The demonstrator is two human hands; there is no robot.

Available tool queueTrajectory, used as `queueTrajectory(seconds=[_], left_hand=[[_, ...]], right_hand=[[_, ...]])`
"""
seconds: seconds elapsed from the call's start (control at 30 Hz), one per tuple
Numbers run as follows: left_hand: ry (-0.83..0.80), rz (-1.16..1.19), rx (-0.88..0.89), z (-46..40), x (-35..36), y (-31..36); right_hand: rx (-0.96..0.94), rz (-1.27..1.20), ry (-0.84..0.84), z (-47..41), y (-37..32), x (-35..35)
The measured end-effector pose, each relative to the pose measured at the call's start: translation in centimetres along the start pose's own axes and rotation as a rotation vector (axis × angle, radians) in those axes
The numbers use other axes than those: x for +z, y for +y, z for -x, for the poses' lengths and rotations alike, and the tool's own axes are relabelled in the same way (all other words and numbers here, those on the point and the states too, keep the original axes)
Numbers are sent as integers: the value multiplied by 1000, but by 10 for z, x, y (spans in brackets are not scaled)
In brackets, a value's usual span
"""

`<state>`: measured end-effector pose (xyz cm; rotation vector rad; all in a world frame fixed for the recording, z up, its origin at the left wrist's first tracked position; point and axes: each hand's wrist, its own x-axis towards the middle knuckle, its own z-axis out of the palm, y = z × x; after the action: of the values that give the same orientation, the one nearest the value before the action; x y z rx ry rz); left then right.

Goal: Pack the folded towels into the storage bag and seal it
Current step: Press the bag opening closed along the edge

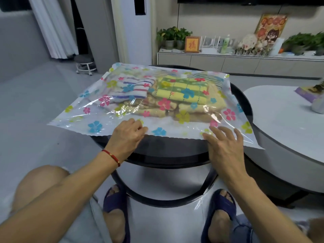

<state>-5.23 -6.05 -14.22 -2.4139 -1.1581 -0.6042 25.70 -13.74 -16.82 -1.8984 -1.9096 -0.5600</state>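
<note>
Black round table [157,155] bears flowered bag [98,127] of folded towels [180,92]; both hands [128,132] [222,142] press flat, holding nothing.

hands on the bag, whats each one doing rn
Left hand: fingers curled on the storage bag near edge; grip cannot be told.
Right hand: open, fingers spread flat on it.

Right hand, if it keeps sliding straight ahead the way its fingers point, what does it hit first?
The right hand lies flat on the storage bag; straight ahead it would probably first meet the beige towel stack inside, though depth is uncertain.
</note>
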Motion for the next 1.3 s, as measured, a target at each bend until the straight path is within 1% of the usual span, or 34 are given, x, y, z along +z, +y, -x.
queueTrajectory(seconds=[0.07, 0.17, 0.23, 0.3, 0.4, 0.53, 0.6, 0.63, 0.7, 0.8, 0.87, 0.93, 1.03, 1.13, 1.2, 1.3], left_hand=[[9, 19, -2, -1, -1, 1], [33, 39, 1, -1, -1, 6], [45, 55, 1, 1, -1, 2], [36, 76, -8, 4, -3, -7], [17, 72, -48, 16, -9, -32], [-14, 57, -197, 45, -24, -81], [-53, 27, -201, 54, -29, -94], [-59, 17, -183, 57, -29, -96], [-46, 26, -173, 59, -28, -95], [-6, 61, -195, 59, -27, -95], [-8, 52, -203, 63, -27, -105], [-8, 50, -279, 70, -27, -124], [47, 50, -417, 88, -23, -154], [103, 86, -582, 107, -18, -175], [115, 97, -654, 115, -13, -182], [126, 83, -705, 120, -8, -187]], right_hand=[[-54, -1, -17, -9, -37, 1], [-188, -62, -56, -31, -105, 10], [-232, -72, -107, -44, -132, 19], [-243, -70, -140, -52, -137, 26], [-234, -74, -94, -48, -121, 29], [-101, -97, -31, -33, -108, 27], [-51, -84, -35, -29, -123, 21], [-56, -87, -42, -31, -140, 18], [-129, -140, -75, -40, -184, 14], [-299, -196, -201, -63, -247, 14], [-320, -211, -256, -73, -264, 19], [-294, -217, -233, -75, -264, 24], [-280, -210, -202, -67, -256, 36], [-251, -254, -202, -64, -252, 47], [-239, -258, -217, -64, -253, 48], [-252, -259, -217, -64, -255, 47]])
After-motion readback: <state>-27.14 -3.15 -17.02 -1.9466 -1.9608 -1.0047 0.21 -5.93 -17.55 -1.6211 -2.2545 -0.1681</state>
